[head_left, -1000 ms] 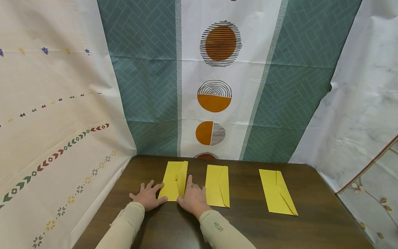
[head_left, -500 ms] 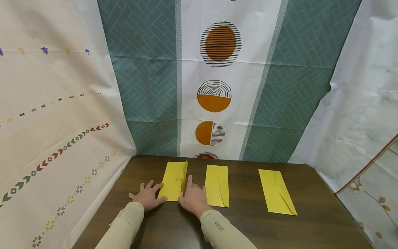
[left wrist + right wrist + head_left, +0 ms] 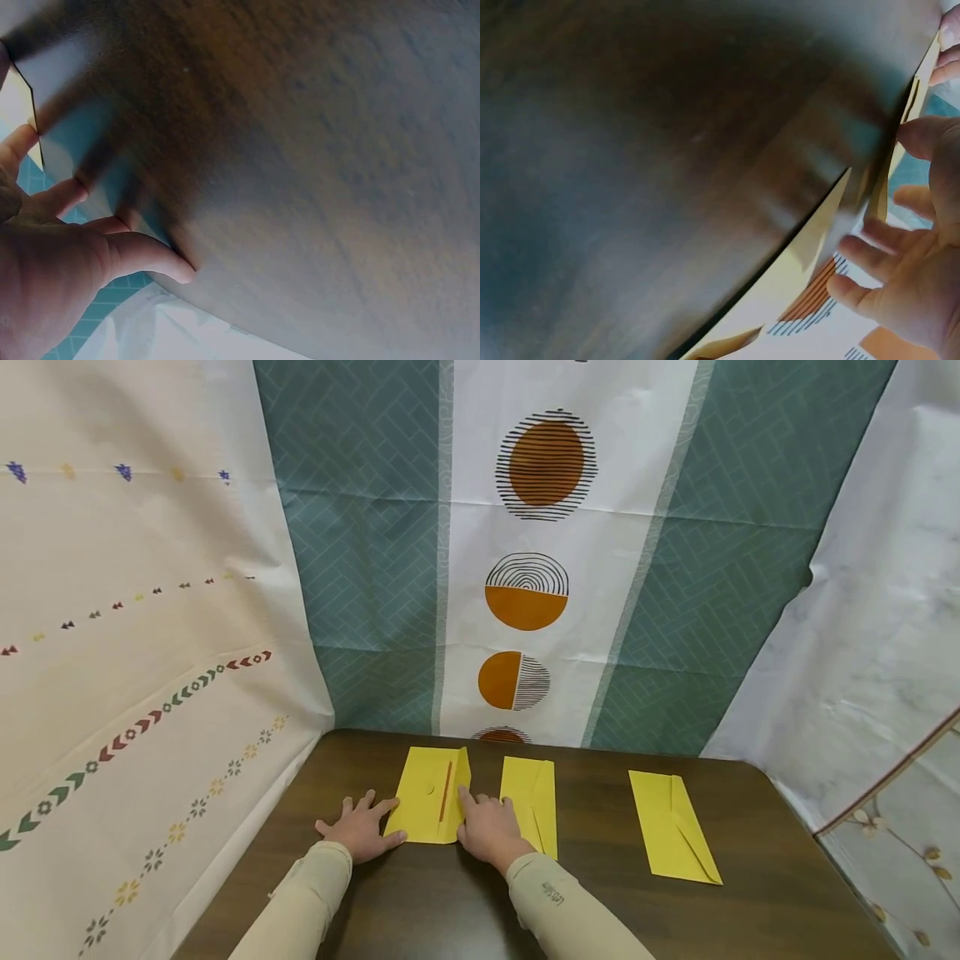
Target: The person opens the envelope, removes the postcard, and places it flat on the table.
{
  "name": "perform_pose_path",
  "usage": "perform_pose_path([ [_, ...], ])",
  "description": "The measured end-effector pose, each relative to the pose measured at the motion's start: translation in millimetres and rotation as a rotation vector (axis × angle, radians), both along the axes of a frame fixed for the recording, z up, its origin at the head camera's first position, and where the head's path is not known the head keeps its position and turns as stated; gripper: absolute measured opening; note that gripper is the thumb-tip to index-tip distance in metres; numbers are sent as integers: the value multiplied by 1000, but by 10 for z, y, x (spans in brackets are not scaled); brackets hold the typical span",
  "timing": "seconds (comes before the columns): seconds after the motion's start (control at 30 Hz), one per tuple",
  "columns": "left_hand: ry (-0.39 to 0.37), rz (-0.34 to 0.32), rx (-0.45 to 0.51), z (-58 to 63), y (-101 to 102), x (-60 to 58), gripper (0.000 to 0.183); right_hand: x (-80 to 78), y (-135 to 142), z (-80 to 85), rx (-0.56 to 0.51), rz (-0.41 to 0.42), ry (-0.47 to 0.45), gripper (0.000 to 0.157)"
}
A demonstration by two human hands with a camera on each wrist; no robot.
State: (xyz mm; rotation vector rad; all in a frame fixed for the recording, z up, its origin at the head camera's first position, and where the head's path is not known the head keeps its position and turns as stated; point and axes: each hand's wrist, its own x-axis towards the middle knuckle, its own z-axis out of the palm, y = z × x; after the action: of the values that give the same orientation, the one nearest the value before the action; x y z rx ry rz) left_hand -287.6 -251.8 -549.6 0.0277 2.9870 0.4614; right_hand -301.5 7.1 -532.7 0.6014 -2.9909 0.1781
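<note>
Three yellow envelopes lie in a row on the dark wooden table. The leftmost envelope (image 3: 415, 797) has its flap (image 3: 462, 770) folded out to the right, baring a thin reddish strip (image 3: 446, 789). My left hand (image 3: 358, 831) rests with spread fingers at this envelope's lower left edge. On the flap side is my right hand (image 3: 491, 831), its index fingertip on the flap and thumb near the lower corner. In the right wrist view the thumb (image 3: 922, 135) touches the envelope's edge. The middle envelope (image 3: 536, 793), flap closed, is partly covered by my right hand.
A third envelope (image 3: 673, 827) lies farther right, flap closed. The wooden table (image 3: 600, 910) ends at a green and white patterned curtain (image 3: 360, 568) behind. A cream cloth (image 3: 150, 652) hangs on the left and a marbled white cloth (image 3: 862, 635) on the right.
The leftmost envelope's flap has lifted and swung open to the right, uncovering the reddish strip. My right hand has moved right along with it. The left hand has stayed on the envelope's edge.
</note>
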Motion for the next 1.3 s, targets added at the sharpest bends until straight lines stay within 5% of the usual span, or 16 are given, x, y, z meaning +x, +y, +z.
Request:
perform_pose_path([
  [0.3,0,-7,6,28,5,23,77,-18,28,-61,51,-8,19,43],
  [0.63,-10,-14,1,82,26,9,76,-26,47,-125,12,30,1,45],
  [0.93,2,-6,-6,-11,-45,-14,79,-14,-22,-182,4,35,3,49],
  [1.3,188,31,39,-62,535,-52,95,26,-25,-86,30,-3,-15,53],
])
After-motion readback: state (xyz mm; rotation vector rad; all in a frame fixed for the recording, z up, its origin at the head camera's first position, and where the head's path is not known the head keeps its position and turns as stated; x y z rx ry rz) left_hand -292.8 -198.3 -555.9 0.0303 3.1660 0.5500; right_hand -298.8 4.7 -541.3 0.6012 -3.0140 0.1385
